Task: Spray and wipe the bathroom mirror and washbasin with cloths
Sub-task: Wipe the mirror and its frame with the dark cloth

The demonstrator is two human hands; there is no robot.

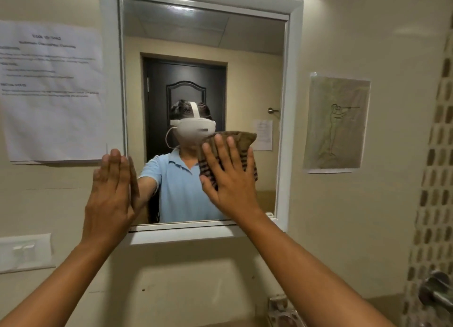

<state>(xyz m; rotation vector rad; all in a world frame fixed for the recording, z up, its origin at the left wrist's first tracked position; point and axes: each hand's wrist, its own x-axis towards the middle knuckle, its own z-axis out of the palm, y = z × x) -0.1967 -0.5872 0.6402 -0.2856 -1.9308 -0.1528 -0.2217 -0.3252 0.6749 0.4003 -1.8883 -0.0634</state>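
While both arms reach forward, the right hand point(226, 177) presses a brown striped cloth point(241, 140) flat against the mirror point(203, 57), fingers point(221, 152) straight and spread wide over it, near the glass's lower middle. Its partner, the left hand point(110, 192), rests flat with straight, close-set fingers on the mirror's white frame point(111, 81) at the lower left edge. A printed notice point(51, 91) hangs on the wall to the left, a line drawing point(337, 123) to the right.
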